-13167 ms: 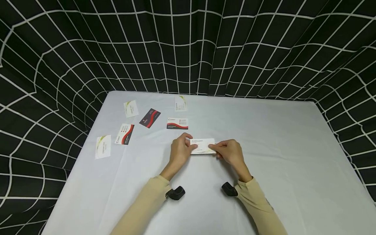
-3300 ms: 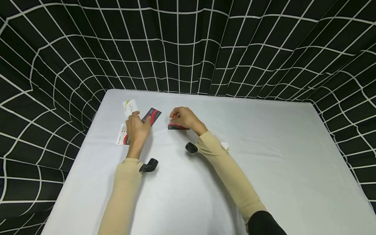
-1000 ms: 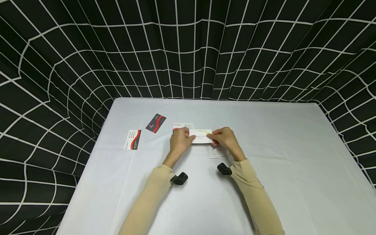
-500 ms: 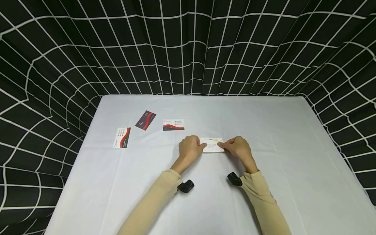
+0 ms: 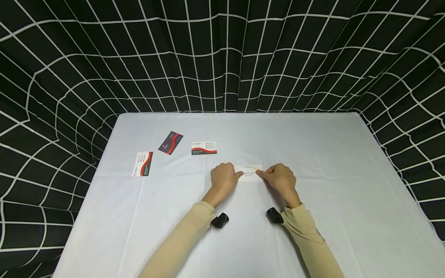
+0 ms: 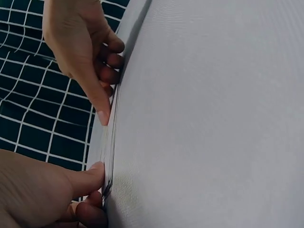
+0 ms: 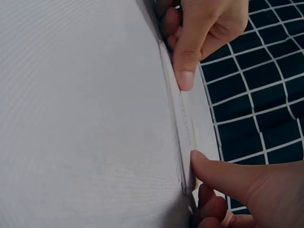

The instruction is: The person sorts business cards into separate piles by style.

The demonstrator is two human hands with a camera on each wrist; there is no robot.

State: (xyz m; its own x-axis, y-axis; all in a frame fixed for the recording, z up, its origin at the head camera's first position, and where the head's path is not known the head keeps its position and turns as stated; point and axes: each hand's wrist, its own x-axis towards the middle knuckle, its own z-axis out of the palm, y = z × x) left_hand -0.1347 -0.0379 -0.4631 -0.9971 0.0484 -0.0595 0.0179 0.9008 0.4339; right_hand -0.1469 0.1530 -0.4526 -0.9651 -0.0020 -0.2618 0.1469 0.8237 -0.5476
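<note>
Black, white-gridded cloth (image 5: 199, 38) hangs beyond the white-covered counter (image 5: 323, 162). Around its middle the left hand (image 5: 223, 180) and right hand (image 5: 281, 180) pinch opposite ends of a white card (image 5: 249, 170) with a yellow-green curve and grey lettering; three red-banded cards (image 5: 204, 148) lie off left.

I wear creased beige fabric sleeves (image 5: 179, 245); a small black angular wrist camera (image 5: 221, 220) sits by each cuff (image 5: 204, 209).

Black curtain (image 5: 199, 67) with white grid hangs in folds, behind and either side of the white-draped table (image 5: 354, 208).
</note>
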